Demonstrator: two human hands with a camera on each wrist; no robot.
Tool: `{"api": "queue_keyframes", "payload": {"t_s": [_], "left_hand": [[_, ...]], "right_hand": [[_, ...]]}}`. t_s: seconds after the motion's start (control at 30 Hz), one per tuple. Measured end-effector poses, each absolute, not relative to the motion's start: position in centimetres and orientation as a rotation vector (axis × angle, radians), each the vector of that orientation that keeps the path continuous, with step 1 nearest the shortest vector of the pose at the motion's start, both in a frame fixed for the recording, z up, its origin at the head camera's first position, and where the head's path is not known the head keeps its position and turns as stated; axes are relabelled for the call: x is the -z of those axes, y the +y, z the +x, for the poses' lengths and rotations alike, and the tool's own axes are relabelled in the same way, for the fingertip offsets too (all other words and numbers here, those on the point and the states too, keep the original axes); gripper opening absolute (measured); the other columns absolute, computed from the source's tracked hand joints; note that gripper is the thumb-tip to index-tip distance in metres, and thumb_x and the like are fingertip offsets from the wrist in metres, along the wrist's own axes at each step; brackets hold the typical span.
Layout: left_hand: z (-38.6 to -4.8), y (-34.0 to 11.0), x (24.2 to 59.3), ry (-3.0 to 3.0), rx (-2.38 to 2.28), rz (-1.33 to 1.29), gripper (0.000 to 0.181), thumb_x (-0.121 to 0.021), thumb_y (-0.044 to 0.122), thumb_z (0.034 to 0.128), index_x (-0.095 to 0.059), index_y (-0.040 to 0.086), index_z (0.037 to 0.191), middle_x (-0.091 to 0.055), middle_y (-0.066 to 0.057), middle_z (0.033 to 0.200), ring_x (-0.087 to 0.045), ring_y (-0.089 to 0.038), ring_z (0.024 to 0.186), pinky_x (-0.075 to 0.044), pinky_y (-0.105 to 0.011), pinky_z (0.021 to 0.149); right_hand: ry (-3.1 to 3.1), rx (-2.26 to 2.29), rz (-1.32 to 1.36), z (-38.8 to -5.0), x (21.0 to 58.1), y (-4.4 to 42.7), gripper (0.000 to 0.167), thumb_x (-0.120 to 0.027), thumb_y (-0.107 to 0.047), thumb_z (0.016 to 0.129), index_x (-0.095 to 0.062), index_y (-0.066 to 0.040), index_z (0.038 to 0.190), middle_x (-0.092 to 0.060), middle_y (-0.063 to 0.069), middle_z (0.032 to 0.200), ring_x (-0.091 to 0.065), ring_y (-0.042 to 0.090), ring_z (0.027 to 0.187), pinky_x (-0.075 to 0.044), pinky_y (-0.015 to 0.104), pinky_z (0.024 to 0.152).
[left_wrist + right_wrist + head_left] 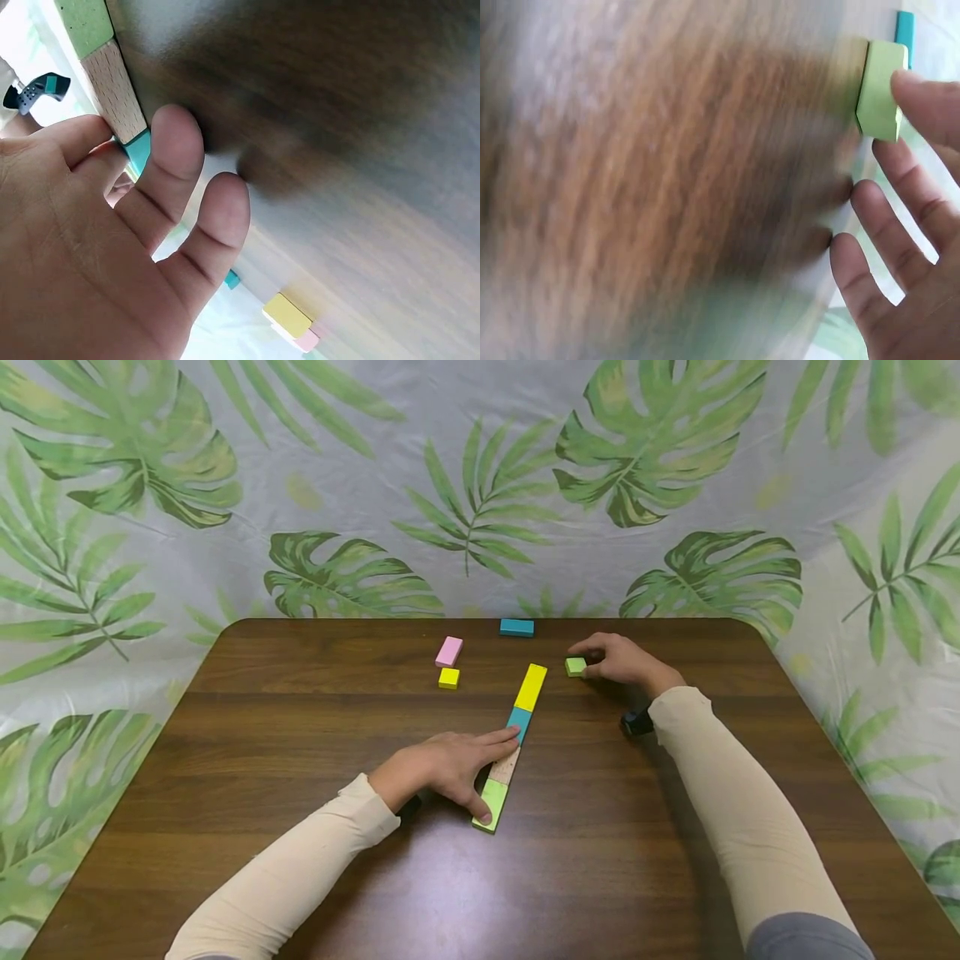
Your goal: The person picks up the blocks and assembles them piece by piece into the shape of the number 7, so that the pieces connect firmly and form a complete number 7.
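Smooth, chunky green block (576,667) looks pinched by the right hand (618,660), though that wrist view's blurry. Left hand (450,766) has fingers spread, touching a straight row of flat rectangular blocks (509,759). Glossy wood-grain table (615,827) under both hands.

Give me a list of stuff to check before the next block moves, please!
1. Row straight: ok, four blocks line up.
2. Left hand on the row: ok, thumb on its near green block.
3. Right hand at the loose green block: ok, thumb and finger touch it.
4. Firm grip: cannot tell.
5. Row touching loose green block: not ok, apart.
6. Pink block, small yellow block, far blue block away from row: ok.
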State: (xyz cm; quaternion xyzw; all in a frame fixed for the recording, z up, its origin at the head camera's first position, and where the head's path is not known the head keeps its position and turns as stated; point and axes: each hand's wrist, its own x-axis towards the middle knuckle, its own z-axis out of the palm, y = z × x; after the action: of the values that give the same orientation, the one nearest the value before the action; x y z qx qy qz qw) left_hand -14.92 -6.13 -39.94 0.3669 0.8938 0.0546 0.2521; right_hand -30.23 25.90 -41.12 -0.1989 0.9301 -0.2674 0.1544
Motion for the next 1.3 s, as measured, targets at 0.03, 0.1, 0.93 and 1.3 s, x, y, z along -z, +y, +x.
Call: {"api": "queue_keyframes", "payload": {"t_s": [0.03,0.1,0.93,1.3], "left_hand": [[-14.91,-6.13,39.93,2.43,-0.149,0.996,0.108,-0.079,0.055,0.0767,-0.016,0.028,0.16,-0.002,0.017,0.168,-0.03,-0.012,0.151,-0.035,-0.043,0.116],[-14.9,-6.13,39.94,2.429,-0.15,0.992,0.108,-0.079,0.054,0.0769,-0.016,0.029,0.16,-0.001,0.017,0.168,-0.03,-0.012,0.151,-0.034,-0.042,0.117],[-14.92,-6.08,39.9,2.421,-0.154,0.99,0.107,-0.079,0.053,0.0773,-0.016,0.028,0.16,-0.002,0.016,0.169,-0.032,-0.013,0.15,-0.035,-0.046,0.115],[-14.98,-6.09,39.88,2.416,-0.156,0.998,0.108,-0.079,0.054,0.0771,-0.016,0.028,0.16,-0.001,0.016,0.169,-0.032,-0.014,0.15,-0.035,-0.046,0.116]], "right_hand": [[2.67,0.759,-0.576,-30.24,41.19,25.81,0.045,-0.063,-0.007,0.093,-0.058,-0.009,0.138,-0.053,0.019,0.139,-0.051,0.039,0.125,-0.041,0.056,0.106],[2.68,0.741,-0.582,-30.27,41.27,25.56,0.045,-0.064,-0.006,0.093,-0.059,-0.009,0.138,-0.054,0.02,0.139,-0.051,0.039,0.123,-0.042,0.056,0.104],[2.698,0.737,-0.532,-30.26,41.58,25.72,0.04,-0.066,-0.01,0.093,-0.062,-0.004,0.133,-0.057,0.022,0.131,-0.055,0.04,0.12,-0.044,0.055,0.103],[2.67,0.805,-0.442,-30.38,41.93,25.99,0.045,-0.066,-0.009,0.093,-0.058,-0.004,0.137,-0.053,0.023,0.136,-0.053,0.041,0.124,-0.043,0.055,0.105]]}}
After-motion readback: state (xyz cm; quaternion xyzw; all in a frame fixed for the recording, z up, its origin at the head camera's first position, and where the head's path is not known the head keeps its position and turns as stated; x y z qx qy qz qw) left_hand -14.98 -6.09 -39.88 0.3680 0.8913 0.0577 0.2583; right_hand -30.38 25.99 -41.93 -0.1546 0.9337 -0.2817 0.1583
